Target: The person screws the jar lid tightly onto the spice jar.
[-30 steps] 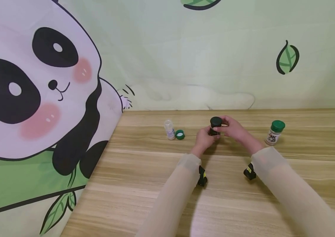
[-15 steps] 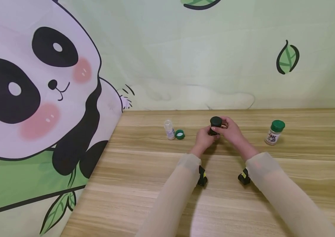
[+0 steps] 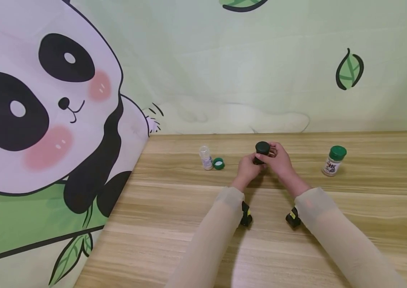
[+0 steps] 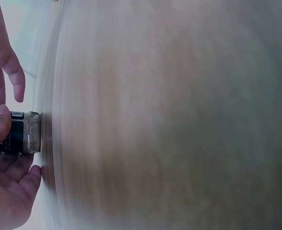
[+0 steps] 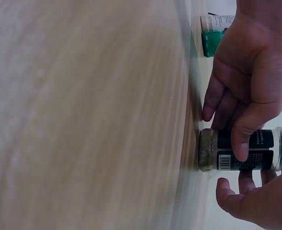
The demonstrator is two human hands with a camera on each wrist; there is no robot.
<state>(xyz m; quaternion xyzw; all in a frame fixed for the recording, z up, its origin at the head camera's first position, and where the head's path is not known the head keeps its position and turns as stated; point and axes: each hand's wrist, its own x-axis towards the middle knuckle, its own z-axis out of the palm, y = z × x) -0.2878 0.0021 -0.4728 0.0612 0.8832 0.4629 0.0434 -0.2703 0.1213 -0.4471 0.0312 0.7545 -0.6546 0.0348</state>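
A spice jar with a dark label and barcode stands upright on the table, its black cap on top. My left hand grips the jar's body, thumb across the label in the right wrist view. At the cap is my right hand, pinching it between thumb and fingers; its other fingers hang loose beside the jar in the left wrist view. Part of the body is hidden behind both hands.
An uncapped clear bottle stands to the left, a green cap lying beside it. Over to the right is a labelled jar with a green lid. The wooden table meets a panda-printed cloth at the back.
My right wrist and forearm have swung left and inward, and the right fingers have shifted around the cap. The left hand and the jar stay in place.
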